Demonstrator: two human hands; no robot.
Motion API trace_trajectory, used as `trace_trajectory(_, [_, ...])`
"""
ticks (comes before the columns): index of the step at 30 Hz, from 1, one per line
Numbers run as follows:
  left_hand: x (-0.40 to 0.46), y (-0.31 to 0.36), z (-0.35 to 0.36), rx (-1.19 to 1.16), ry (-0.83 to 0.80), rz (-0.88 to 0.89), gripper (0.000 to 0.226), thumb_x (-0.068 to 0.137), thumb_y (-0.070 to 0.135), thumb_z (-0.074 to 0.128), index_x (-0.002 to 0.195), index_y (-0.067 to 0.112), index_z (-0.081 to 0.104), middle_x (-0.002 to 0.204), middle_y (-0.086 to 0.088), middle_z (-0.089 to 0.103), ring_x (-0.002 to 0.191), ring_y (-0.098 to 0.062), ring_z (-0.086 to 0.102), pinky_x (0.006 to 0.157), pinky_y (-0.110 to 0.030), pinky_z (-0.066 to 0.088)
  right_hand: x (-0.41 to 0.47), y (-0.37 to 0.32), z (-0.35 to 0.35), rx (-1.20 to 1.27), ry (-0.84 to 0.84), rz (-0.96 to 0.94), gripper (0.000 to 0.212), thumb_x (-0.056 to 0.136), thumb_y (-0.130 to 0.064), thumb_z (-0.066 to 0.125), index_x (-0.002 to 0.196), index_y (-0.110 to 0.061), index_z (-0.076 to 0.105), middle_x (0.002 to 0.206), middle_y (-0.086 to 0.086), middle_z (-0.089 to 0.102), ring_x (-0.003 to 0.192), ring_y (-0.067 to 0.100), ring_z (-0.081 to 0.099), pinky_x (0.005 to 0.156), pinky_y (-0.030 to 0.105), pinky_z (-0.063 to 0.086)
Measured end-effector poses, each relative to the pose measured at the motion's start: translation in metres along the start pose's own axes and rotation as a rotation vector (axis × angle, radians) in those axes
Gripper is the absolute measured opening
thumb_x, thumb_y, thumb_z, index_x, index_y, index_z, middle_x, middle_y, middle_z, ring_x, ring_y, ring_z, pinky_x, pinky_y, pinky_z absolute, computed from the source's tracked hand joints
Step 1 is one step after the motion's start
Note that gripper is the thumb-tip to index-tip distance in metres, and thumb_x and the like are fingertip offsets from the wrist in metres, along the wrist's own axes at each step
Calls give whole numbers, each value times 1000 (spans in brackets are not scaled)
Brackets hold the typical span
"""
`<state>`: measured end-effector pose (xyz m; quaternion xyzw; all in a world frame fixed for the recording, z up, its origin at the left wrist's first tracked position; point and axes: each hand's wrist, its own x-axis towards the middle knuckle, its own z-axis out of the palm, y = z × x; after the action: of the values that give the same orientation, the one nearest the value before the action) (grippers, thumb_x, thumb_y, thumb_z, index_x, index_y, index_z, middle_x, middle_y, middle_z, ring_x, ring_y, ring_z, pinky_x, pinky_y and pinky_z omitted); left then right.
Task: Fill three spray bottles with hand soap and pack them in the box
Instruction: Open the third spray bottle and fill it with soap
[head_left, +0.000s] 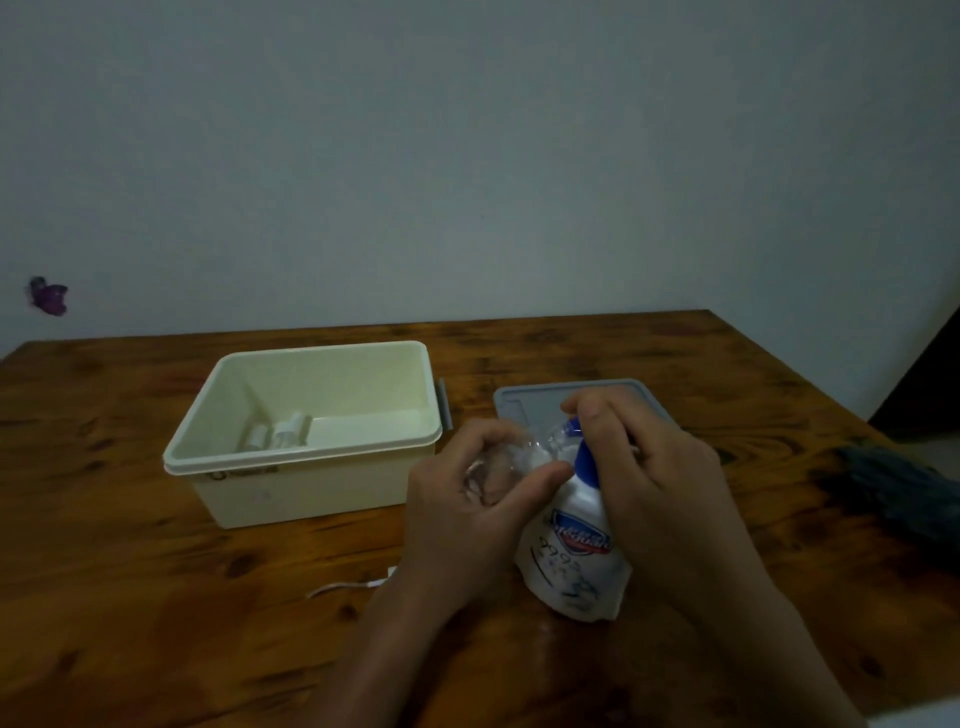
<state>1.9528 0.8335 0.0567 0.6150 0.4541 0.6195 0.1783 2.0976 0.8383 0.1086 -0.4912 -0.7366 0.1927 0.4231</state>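
A small clear spray bottle sits in the left hand, whose fingers curl round it, just above the counter. The right hand squeezes a white soap pouch, its blue spout meeting the bottle's mouth. This looks like the third fill, since two small bottles already lie in the cream box.

To pour well, the person should hold the bottle straight, press the pouch softly, and stop before the top. The grey lid lies behind the hands, beside the box.
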Motion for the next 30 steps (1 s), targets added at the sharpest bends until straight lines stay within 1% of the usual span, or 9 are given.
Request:
trace_trajectory(5, [-1,1,-1,15,-24,33,33,77,65,62,95,38,57,99,10,64,76,-5,67,57,-23,57,-1,6,7,40,29,-12,40,96,-52,26,89,-28,57,71,2,61,69,14,59,57,35,49])
trace_trajectory(10, [-2,1,-1,18,-41,5,21,75,52,66,92,42,56,98,24,63,81,0,65,56,-16,55,-3,7,7,49,3,5,35,93,-46,27,88,-28,57,71,3,60,68,16,60,58,37,50])
trace_trajectory(12, [-2,1,-1,7,-20,10,21,75,52,65,91,42,56,98,23,64,80,0,66,56,-18,56,-2,2,4,46,3,8,43,95,-52,21,89,-28,57,70,1,61,68,14,60,55,36,50])
trace_trajectory(14, [-1,1,-1,-2,-6,17,21,76,51,66,92,40,57,100,17,64,78,-1,67,56,-21,57,0,0,4,36,-10,4,45,90,-56,21,90,-30,57,70,1,61,70,12,60,54,35,51])
trace_trajectory(17, [-2,2,0,-4,-10,32,21,77,49,66,93,38,56,99,13,64,76,-2,67,55,-21,57,1,3,6,74,1,-7,39,96,-50,28,90,-26,58,75,1,59,69,14,60,54,34,50])
trace_trajectory(19, [-1,1,1,9,-14,41,21,77,48,67,92,39,56,98,13,64,77,0,66,56,-15,54,0,7,8,102,24,-15,38,92,-49,28,91,-26,59,84,-6,58,69,12,59,55,32,50])
trace_trajectory(21, [-2,0,0,12,-32,21,22,76,49,67,93,39,56,97,18,65,79,1,66,57,-13,53,-2,9,10,102,22,-10,36,93,-45,29,90,-26,59,78,-3,59,71,10,59,58,29,49])
trace_trajectory(26, [-3,1,-1,-5,-15,-17,24,74,54,66,91,39,58,97,13,66,78,-4,68,58,-28,59,-2,2,6,67,-1,21,35,90,-46,27,89,-29,58,73,-2,60,73,10,59,58,33,50])
trace_trajectory(30, [-1,3,0,0,-5,-3,23,75,52,66,92,39,58,86,10,67,77,-4,68,57,-27,58,0,1,5,84,18,-2,36,91,-45,29,90,-26,59,70,2,58,68,13,58,51,32,48])
